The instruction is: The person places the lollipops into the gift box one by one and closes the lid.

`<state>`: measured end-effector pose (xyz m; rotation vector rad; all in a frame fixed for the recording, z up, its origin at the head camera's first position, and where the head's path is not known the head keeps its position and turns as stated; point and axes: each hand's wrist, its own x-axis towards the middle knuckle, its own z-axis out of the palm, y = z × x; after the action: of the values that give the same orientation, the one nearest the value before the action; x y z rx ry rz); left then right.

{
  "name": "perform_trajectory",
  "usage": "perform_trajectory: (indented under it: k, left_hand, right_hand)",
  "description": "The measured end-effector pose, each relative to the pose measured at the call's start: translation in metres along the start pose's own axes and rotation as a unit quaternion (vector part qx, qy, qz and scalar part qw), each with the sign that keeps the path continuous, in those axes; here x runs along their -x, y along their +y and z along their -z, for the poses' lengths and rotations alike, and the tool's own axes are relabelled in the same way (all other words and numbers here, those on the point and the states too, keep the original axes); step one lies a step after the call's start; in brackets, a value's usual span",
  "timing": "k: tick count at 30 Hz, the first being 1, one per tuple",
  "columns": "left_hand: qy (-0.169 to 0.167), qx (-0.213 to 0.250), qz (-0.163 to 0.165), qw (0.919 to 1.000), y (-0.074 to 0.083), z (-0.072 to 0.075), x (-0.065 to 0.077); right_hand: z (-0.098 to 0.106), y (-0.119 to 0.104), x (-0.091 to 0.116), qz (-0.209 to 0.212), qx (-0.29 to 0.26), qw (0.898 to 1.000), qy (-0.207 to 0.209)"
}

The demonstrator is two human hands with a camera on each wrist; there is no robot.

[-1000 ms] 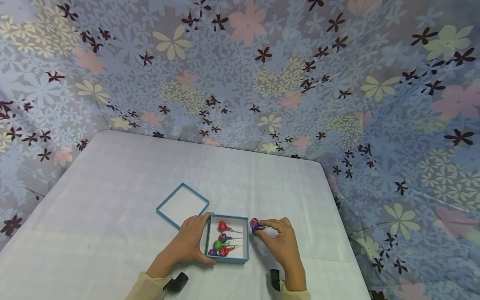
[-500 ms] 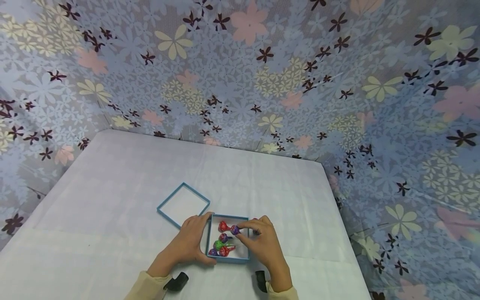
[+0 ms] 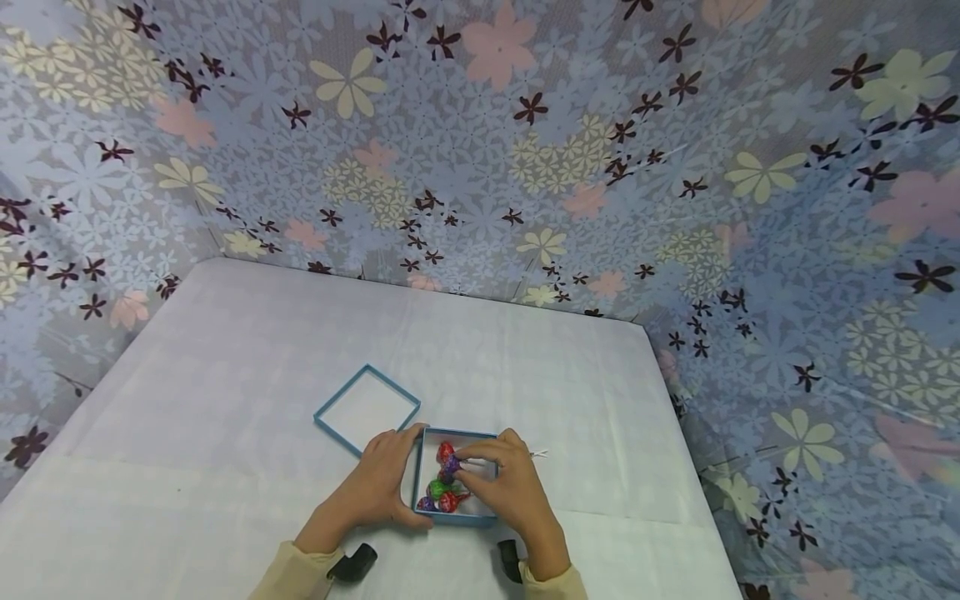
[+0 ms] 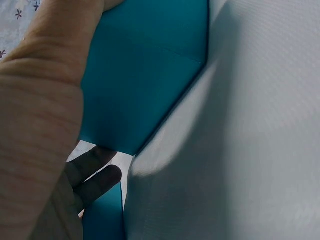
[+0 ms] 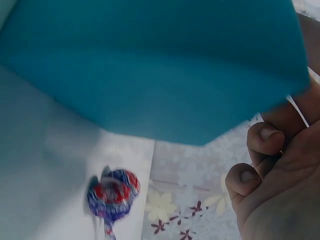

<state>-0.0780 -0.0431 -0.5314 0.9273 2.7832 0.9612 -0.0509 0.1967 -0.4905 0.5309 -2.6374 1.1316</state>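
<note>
A shallow blue box (image 3: 459, 520) with a white inside stands near the table's front. My left hand (image 3: 386, 479) grips its left side, thumb at the front corner and fingers toward the back one. Over the box my right hand (image 3: 504, 483) pinches a purple-wrapped lollipop (image 3: 451, 466) between thumb and fingertips. Inside lie a red lollipop (image 3: 446, 450), a green one, another red one (image 3: 448, 502) and a purple one (image 3: 426, 504); the right hand partly covers the contents. In the right wrist view, a purple-and-red lollipop (image 5: 113, 195) lies on the table beside the box.
The blue-edged lid (image 3: 367, 408) lies turned at an angle on the white-covered table (image 3: 585, 400), behind and left of the box. A lollipop stick (image 3: 539, 453) shows past the right hand. A floral cloth (image 3: 465, 150) hangs behind the table.
My right hand has carried the purple lollipop leftward from beside the box, over its right wall, to above the lollipops inside. My left hand has stayed on the box.
</note>
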Motion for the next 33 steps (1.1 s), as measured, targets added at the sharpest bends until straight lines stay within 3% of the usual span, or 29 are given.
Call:
perform_trajectory:
  k: [7,33]
  left_hand:
    - [0.005,-0.003,-0.005,1.0000,-0.001,-0.001,0.000]
    - [0.003,0.002,-0.004,1.0000,-0.002,-0.002,0.000]
  right_hand:
    - [-0.009,-0.001,0.000,0.012,0.014,1.000,-0.010]
    - [-0.014,-0.002,0.002,-0.039,0.109,0.992,-0.044]
